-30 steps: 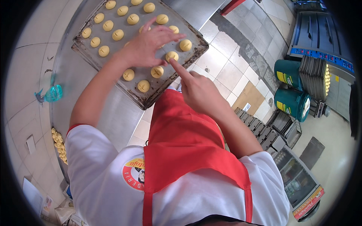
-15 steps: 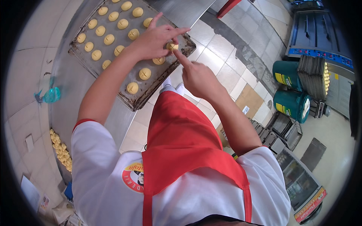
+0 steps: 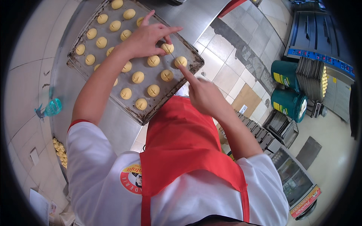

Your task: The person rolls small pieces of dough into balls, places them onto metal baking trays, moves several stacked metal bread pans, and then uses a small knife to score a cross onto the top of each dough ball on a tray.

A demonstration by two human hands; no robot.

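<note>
A dark metal baking tray [image 3: 124, 107] holds rows of small round yellow dough balls [image 3: 141, 104], several marked with crossed lines on top. My left hand [image 3: 145, 39] is over the tray's right part. Its thumb and one bent finger sit at opposite sides of a dough ball [image 3: 167, 48], while other fingers stretch out. At the tray's right corner, my right hand [image 3: 203, 92] points its index fingertip against another dough ball [image 3: 180, 61]. Its remaining fingers are curled, and anything inside them is hidden. A thin dark line shows between these two balls; I cannot tell what it is.
The tray rests on a metal table [image 3: 118, 132] and overhangs its edge. Left lie a teal bottle [image 3: 52, 107] and a heap of yellow dough pieces [image 3: 60, 152]. Right stand green buckets [image 3: 284, 103], stacked trays [image 3: 309, 77], an oven [image 3: 320, 37] and a glass-front display case [image 3: 292, 171].
My right index finger has moved off the ball beside my left thumb to one nearer the tray's corner. In the view, the tray now sits lower.
</note>
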